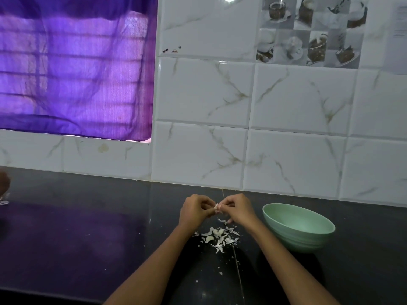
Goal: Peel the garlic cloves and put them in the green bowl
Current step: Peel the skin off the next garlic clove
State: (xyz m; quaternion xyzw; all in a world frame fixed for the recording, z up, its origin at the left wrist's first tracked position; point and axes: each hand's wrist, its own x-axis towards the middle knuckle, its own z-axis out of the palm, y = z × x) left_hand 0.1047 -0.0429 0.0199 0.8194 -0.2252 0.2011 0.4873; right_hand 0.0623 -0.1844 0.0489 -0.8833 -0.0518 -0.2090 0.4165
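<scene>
A small garlic clove (pixel 217 207) with papery skin sits between my two hands above the dark counter. My left hand (pixel 195 211) pinches it from the left with curled fingers. My right hand (pixel 239 209) pinches its skin from the right. Below the hands lies a heap of white garlic peels and cloves (pixel 219 236) on the counter. The green bowl (pixel 299 227) stands to the right of my right hand; what lies inside it is not visible.
The black stone counter (pixel 88 238) runs left and toward me, with small peel flakes scattered near a seam. A white tiled wall (pixel 242 150) stands close behind. A purple curtain (pixel 72 69) covers a window at the left. A brown object (pixel 4 183) sits at the far left edge.
</scene>
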